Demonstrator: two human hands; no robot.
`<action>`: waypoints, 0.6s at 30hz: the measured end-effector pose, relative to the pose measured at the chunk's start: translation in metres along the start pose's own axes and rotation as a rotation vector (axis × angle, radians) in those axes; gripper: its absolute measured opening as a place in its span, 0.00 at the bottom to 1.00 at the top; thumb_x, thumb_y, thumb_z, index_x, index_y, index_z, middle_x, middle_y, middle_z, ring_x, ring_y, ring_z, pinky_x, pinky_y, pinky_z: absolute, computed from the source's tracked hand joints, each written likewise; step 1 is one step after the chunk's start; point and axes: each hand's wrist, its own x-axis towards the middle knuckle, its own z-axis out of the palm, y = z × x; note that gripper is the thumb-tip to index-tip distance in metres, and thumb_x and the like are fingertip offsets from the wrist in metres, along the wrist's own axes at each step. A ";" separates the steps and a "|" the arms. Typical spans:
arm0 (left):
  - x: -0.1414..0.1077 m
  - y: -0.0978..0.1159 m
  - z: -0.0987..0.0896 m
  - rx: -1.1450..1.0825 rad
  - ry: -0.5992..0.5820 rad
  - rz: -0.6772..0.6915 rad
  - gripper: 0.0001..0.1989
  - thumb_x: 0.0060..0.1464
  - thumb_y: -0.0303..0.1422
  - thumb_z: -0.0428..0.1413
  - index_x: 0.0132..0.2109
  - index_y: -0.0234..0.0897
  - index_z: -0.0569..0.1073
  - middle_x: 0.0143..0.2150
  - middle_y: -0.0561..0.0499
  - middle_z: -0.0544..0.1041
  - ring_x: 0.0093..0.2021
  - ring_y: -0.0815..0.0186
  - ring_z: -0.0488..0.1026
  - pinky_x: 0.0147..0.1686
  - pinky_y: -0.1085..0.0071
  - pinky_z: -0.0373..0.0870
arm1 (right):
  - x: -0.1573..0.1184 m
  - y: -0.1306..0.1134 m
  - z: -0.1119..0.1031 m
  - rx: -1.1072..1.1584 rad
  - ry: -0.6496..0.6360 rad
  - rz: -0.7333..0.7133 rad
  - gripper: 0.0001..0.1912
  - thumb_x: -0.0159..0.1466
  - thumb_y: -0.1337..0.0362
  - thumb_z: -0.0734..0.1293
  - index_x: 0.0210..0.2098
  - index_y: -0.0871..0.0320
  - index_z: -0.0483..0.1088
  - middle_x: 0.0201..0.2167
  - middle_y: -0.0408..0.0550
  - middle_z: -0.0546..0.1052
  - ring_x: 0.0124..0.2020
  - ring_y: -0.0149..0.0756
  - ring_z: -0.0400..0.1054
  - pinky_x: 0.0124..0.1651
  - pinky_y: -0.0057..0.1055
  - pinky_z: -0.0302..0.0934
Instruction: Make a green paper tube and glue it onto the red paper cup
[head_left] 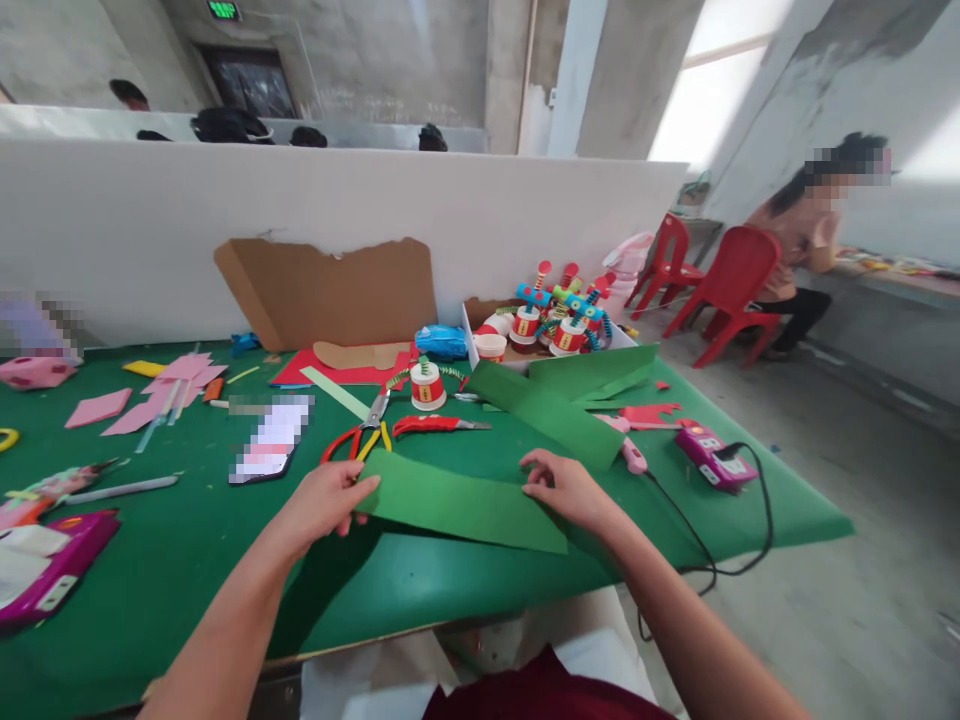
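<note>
A long strip of green paper [457,505] is stretched between my hands above the front of the table. My left hand [326,497] pinches its left end between thumb and fingers. At the strip's upper edge toward the right, my right hand [564,487] has curled fingers and thumb on the paper. Just beyond the strip lie scissors [371,425] with red and yellow handles and a red utility knife [439,426]. Behind them stands a small cup figure [427,385] with folded green paper arms. More green paper [551,415] lies to the right.
Finished-looking cup figures [566,315] fill a box at the back. A phone [271,440], pink paper pieces [169,390] and a purple power box [56,570] lie left. At right, a pink glue gun [634,455] has a trailing cord. A person [799,240] sits beyond red chairs [739,275].
</note>
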 end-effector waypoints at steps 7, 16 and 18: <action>-0.047 -0.016 0.004 0.509 0.424 0.407 0.12 0.56 0.39 0.47 0.36 0.42 0.74 0.33 0.50 0.80 0.33 0.62 0.76 0.32 0.71 0.69 | -0.032 -0.023 0.018 -0.032 0.312 -0.207 0.11 0.67 0.67 0.58 0.43 0.57 0.71 0.41 0.52 0.77 0.45 0.40 0.69 0.50 0.38 0.63; -0.046 0.001 0.073 0.735 -0.051 0.748 0.25 0.48 0.20 0.46 0.53 0.37 0.70 0.56 0.44 0.74 0.58 0.60 0.69 0.55 0.61 0.66 | -0.045 -0.059 0.064 0.039 0.016 -0.415 0.13 0.67 0.71 0.56 0.42 0.59 0.72 0.39 0.52 0.76 0.42 0.37 0.69 0.48 0.34 0.64; -0.047 0.007 0.079 0.763 -0.021 0.727 0.23 0.49 0.18 0.44 0.50 0.36 0.71 0.52 0.43 0.76 0.53 0.60 0.71 0.52 0.61 0.68 | -0.045 -0.058 0.064 0.041 0.003 -0.416 0.14 0.67 0.71 0.56 0.42 0.58 0.71 0.40 0.51 0.76 0.43 0.38 0.69 0.48 0.35 0.64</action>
